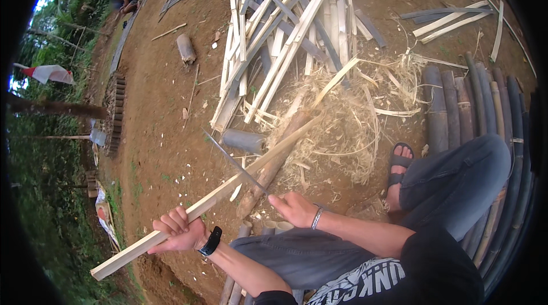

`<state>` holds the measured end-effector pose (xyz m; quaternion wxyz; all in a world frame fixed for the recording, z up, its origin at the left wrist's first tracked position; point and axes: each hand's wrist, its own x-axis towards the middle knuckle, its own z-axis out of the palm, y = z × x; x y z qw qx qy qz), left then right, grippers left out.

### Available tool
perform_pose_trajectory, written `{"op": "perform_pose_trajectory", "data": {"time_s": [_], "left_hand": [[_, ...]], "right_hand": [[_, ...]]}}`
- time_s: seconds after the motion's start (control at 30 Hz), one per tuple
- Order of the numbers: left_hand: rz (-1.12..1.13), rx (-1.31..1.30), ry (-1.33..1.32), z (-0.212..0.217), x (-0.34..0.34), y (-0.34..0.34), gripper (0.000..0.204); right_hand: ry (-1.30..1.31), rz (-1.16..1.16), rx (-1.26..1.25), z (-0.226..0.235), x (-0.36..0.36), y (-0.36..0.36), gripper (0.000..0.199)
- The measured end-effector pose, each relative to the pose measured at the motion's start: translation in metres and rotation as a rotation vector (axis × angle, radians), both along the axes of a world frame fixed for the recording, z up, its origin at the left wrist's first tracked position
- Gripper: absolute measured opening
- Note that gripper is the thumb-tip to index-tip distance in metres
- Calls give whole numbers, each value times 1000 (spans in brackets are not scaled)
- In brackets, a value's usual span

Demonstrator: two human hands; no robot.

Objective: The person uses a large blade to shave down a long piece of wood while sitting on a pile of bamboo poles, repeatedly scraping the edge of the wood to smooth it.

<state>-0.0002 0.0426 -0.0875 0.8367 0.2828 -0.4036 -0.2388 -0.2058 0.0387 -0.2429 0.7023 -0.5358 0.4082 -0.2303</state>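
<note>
My left hand [180, 231] is closed around a long pale split-bamboo strip [228, 187], near the strip's lower left end. The strip slants up to the right and crosses over a wooden log [265, 182] on the ground. In my right hand [294, 209] is a long-bladed knife [231, 159], its handle mostly hidden by the fingers. The blade points up and left and crosses the strip. Whether its edge touches the wood I cannot tell. A heap of curly bamboo shavings [342, 134] lies around the strip's far end.
Beyond the shavings lies a pile of split bamboo strips [285, 31]. Dark bamboo poles [436, 114] line the right side, by my sandalled foot [401, 162]. A short bamboo piece [242, 140] rests near the log. A person [127, 4] is far off at upper left.
</note>
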Motion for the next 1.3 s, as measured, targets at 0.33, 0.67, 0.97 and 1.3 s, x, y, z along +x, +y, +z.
{"op": "perform_pose_trajectory", "data": {"time_s": [0.33,0.67,0.97,1.3], "left_hand": [[74,-4,-25,11,-20,-2,67],[9,-33,-80,16,-27,-5,66],[66,-9,-22,13,-25,-3,66],[-111,-61,-142,22,-42,-15,66]], "right_hand": [[122,64,67,-32,-47,-3,76],[100,139,-131,7,-45,-6,73],[125,74,-222,-41,-63,26,65],[146,65,-166,29,-46,-5,70]]}}
